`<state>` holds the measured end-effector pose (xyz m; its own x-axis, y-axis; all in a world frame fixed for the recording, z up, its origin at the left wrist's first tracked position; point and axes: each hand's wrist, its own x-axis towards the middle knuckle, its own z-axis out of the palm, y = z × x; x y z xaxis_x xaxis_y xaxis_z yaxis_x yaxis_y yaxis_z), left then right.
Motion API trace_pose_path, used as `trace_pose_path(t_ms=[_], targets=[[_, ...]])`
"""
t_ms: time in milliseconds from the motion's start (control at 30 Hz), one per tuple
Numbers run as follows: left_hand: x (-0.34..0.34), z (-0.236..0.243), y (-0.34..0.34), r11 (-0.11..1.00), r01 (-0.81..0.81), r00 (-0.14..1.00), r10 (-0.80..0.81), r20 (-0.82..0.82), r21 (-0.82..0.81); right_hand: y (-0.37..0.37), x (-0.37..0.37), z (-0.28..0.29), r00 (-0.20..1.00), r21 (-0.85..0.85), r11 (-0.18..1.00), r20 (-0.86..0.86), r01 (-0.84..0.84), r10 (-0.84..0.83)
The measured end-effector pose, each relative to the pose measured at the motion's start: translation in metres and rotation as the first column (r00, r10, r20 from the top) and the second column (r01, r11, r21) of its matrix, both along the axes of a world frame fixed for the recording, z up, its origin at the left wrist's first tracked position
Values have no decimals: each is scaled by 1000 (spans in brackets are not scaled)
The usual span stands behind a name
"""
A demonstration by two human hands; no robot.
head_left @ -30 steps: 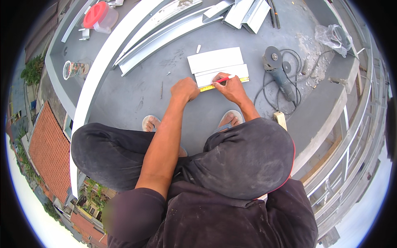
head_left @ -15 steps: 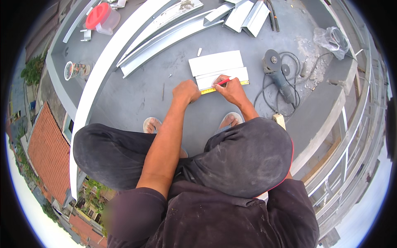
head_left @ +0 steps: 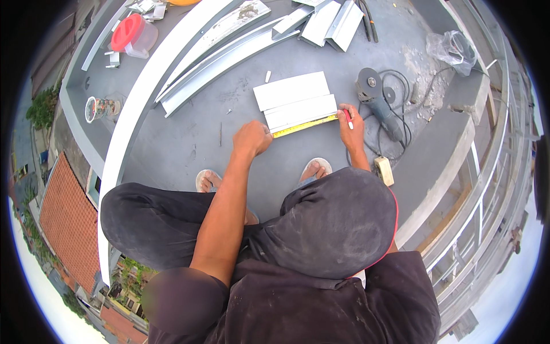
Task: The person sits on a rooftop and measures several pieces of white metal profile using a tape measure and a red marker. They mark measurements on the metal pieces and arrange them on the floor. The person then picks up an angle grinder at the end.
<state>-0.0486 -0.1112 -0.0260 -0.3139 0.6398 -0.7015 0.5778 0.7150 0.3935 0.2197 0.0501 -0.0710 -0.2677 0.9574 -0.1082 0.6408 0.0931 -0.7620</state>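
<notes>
Tape (head_left: 305, 126), long axis rightward, slightly away; left hand (head_left: 252, 138) tight on near end; right hand (head_left: 353, 129) around marker (head_left: 347, 115)

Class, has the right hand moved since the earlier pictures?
Yes: judged against the angle grinder, the right hand has moved right, closer to it.

Left end of the yellow tape (head_left: 303, 125) is hidden by the left hand (head_left: 252, 138), its markings are way too small to read, the left sleeve (head_left: 180, 304) is partly blurry and some orange thing (head_left: 182, 2) gets chopped by the top edge
</notes>
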Motion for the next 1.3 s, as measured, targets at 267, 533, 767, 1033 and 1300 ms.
trace_pose_path(t_ms=[267, 533, 767, 1033, 1300], targets=[[13, -15, -10, 989, -112, 980, 126, -156, 93, -4, 5, -4, 953, -216, 976, -286, 40, -102], [-31, 7, -4, 989, -124, 934, 143, 328, -77, 1, 15, 33, 953, -161, 978, -292, -135, 84], [-45, 32, 10, 994, 53, 983, -35, 183, -97, 10, 11, 7, 952, -275, 958, -305, -77, -11], [-40, 31, 18, 990, 79, 990, -65, 127, -113, 11, 16, 16, 938, -276, 957, -348, -91, -11], [-39, 20, 31, 990, 82, 997, -81, 13, -118, 7, 26, 25, 938, -239, 970, -326, 37, -116]])
